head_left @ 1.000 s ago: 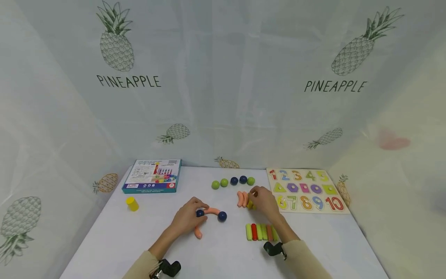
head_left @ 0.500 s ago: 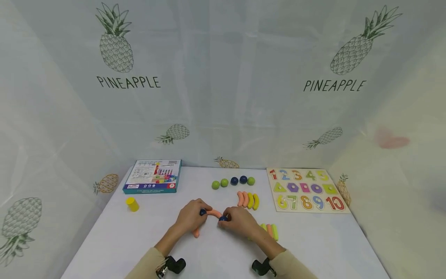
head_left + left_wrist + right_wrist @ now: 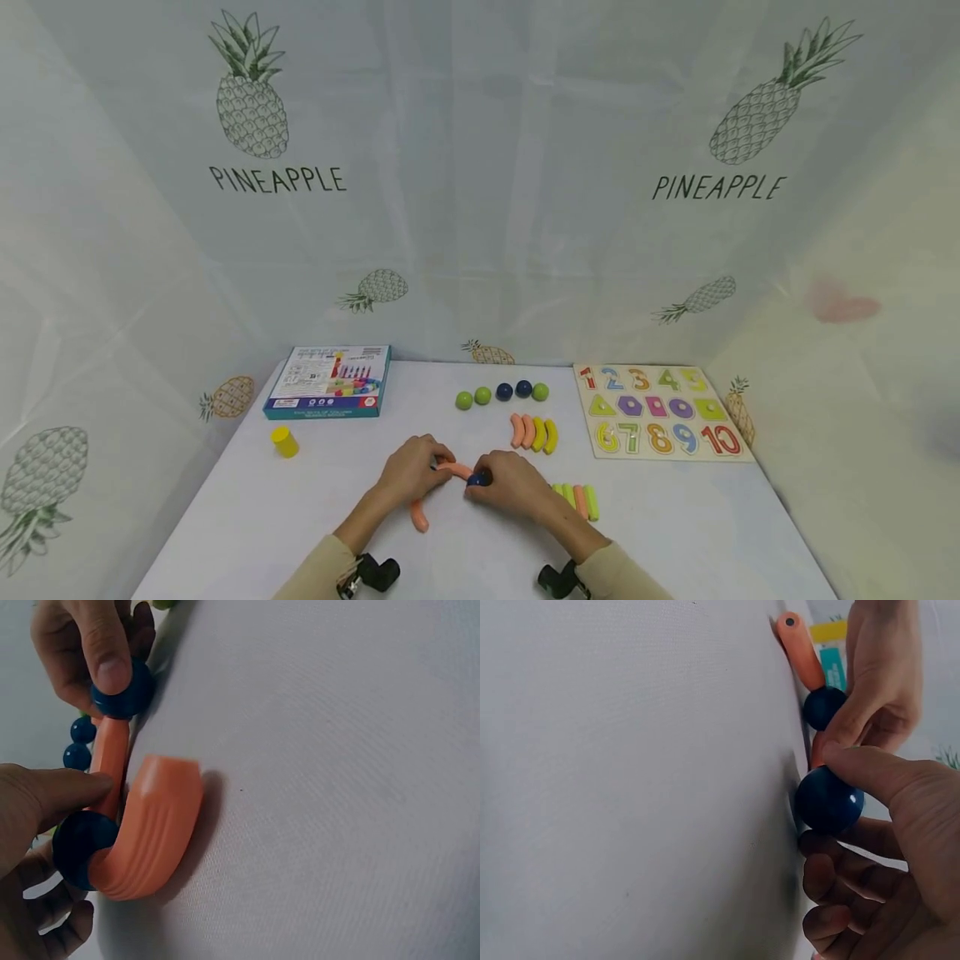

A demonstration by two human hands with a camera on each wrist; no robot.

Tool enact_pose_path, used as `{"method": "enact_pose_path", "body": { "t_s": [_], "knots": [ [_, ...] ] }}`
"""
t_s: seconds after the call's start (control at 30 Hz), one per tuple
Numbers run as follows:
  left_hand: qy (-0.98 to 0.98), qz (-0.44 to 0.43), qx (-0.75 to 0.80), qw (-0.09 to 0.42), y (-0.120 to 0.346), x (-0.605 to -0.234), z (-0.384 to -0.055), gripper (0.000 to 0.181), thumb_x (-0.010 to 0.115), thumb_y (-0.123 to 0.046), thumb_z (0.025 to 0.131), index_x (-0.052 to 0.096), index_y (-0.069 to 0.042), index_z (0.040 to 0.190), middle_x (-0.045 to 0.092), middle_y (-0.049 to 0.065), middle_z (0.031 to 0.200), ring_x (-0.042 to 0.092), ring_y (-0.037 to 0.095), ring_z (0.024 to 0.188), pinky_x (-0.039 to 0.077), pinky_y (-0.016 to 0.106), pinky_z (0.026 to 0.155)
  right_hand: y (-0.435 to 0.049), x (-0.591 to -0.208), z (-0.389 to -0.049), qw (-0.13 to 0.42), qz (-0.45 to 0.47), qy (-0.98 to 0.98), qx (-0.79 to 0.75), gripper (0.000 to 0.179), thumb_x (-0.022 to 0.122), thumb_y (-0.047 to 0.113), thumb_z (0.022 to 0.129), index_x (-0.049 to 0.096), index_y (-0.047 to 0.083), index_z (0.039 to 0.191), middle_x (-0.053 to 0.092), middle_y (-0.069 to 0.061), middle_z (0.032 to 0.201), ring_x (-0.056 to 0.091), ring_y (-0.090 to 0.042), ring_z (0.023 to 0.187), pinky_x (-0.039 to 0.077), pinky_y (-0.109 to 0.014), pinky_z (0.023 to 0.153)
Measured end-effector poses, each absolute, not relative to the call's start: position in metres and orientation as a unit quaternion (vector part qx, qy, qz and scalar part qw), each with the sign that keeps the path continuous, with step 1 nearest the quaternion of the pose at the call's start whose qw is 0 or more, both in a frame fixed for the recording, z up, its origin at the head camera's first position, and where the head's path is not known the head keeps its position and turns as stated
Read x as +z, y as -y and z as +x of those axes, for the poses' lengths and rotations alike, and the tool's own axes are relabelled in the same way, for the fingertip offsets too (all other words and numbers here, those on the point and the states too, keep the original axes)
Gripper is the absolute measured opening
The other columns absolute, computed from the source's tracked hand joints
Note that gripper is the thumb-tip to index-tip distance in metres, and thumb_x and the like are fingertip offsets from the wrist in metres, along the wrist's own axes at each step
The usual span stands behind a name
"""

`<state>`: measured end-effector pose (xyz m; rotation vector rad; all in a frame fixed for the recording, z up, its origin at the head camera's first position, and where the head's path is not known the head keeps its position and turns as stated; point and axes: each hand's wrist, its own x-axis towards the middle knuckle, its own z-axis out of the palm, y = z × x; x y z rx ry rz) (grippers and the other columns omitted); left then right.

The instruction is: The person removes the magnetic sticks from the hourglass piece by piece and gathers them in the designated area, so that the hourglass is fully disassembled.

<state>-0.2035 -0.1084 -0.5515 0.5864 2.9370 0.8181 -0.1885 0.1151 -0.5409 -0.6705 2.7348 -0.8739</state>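
Note:
A chain of toy pieces lies between my two hands. My left hand [image 3: 411,473] pinches an orange curved stick [image 3: 112,750] close to where it joins a dark blue ball [image 3: 75,844]. A second orange curved stick [image 3: 157,832] sticks out from that ball toward the table's front. At the other end of the pinched stick, my right hand [image 3: 513,485] grips another dark blue ball [image 3: 829,801] between thumb and fingers. In the head view the left ball is mostly hidden behind the left fingers.
A row of green and blue balls [image 3: 504,391] stands at the back. Curved orange and yellow sticks [image 3: 540,434] lie in front of it, with straight sticks [image 3: 580,502] beside my right forearm. Around are a number board [image 3: 660,411], a box [image 3: 327,382] and a yellow cylinder [image 3: 284,442].
My right hand has come left from the yellow curved sticks and taken hold of the right blue ball. The chain between my hands has shifted slightly toward the front.

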Motion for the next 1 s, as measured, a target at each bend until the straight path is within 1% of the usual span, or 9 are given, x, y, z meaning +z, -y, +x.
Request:
{"method": "enact_pose_path", "body": {
  "t_s": [0.13, 0.3, 0.4, 0.57, 0.77, 0.87, 1.0],
  "knots": [
    [-0.948, 0.171, 0.265, 0.047, 0.109, -0.550, -0.203, 0.014, 0.081, -0.031, 0.084, 0.079, -0.023, 0.096, 0.059, -0.010, 0.084, 0.049, 0.010, 0.073, 0.040, 0.028, 0.062, -0.115, -0.540, -0.189, 0.094, -0.227, -0.924, -0.294, 0.027, 0.079, 0.040, 0.085, 0.074, 0.016, 0.096, 0.061, 0.015, 0.077, 0.055, -0.002, 0.067, 0.047, -0.023, 0.061],
    [-0.948, 0.160, 0.270, 0.059, 0.110, -0.549, -0.198, 0.013, 0.082, -0.031, 0.084, 0.077, -0.023, 0.094, 0.056, -0.010, 0.079, 0.048, 0.010, 0.068, 0.038, 0.028, 0.058, -0.115, -0.542, -0.190, 0.090, -0.222, -0.927, -0.290, 0.027, 0.079, 0.039, 0.085, 0.074, 0.016, 0.097, 0.061, 0.015, 0.077, 0.054, -0.002, 0.067, 0.046, -0.023, 0.062],
    [-0.946, 0.156, 0.278, 0.062, 0.110, -0.548, -0.197, 0.014, 0.082, -0.031, 0.083, 0.077, -0.022, 0.092, 0.055, -0.010, 0.077, 0.047, 0.010, 0.067, 0.036, 0.028, 0.057, -0.116, -0.542, -0.191, 0.082, -0.220, -0.931, -0.278, 0.028, 0.078, 0.039, 0.085, 0.074, 0.016, 0.099, 0.061, 0.013, 0.079, 0.054, -0.003, 0.068, 0.046, -0.023, 0.061],
    [-0.941, 0.158, 0.292, 0.062, 0.113, -0.547, -0.194, 0.014, 0.083, -0.028, 0.082, 0.076, -0.021, 0.092, 0.056, -0.010, 0.077, 0.049, 0.008, 0.065, 0.039, 0.027, 0.055, -0.122, -0.541, -0.192, 0.054, -0.196, -0.946, -0.254, 0.031, 0.078, 0.040, 0.085, 0.073, 0.016, 0.104, 0.064, 0.007, 0.090, 0.055, -0.004, 0.075, 0.049, -0.024, 0.065],
    [-0.937, 0.161, 0.304, 0.064, 0.116, -0.545, -0.193, 0.014, 0.083, -0.025, 0.082, 0.077, -0.019, 0.093, 0.056, -0.009, 0.075, 0.049, 0.008, 0.064, 0.041, 0.027, 0.054, -0.134, -0.537, -0.198, 0.033, -0.183, -0.949, -0.254, 0.033, 0.077, 0.042, 0.087, 0.073, 0.018, 0.109, 0.069, 0.008, 0.094, 0.056, -0.005, 0.077, 0.049, -0.026, 0.067],
    [-0.935, 0.162, 0.308, 0.065, 0.116, -0.545, -0.193, 0.015, 0.083, -0.024, 0.081, 0.077, -0.018, 0.093, 0.056, -0.008, 0.075, 0.049, 0.008, 0.063, 0.040, 0.027, 0.054, -0.142, -0.531, -0.202, 0.028, -0.170, -0.948, -0.268, 0.033, 0.076, 0.040, 0.089, 0.073, 0.017, 0.113, 0.069, 0.007, 0.095, 0.055, -0.007, 0.079, 0.050, -0.027, 0.069],
    [-0.935, 0.161, 0.307, 0.068, 0.116, -0.545, -0.192, 0.015, 0.083, -0.025, 0.082, 0.077, -0.018, 0.094, 0.057, -0.009, 0.075, 0.049, 0.008, 0.064, 0.040, 0.027, 0.054, -0.159, -0.520, -0.213, 0.012, -0.136, -0.947, -0.290, 0.036, 0.076, 0.034, 0.090, 0.070, 0.016, 0.120, 0.065, 0.002, 0.099, 0.056, -0.012, 0.083, 0.052, -0.029, 0.073]
  ]
}}
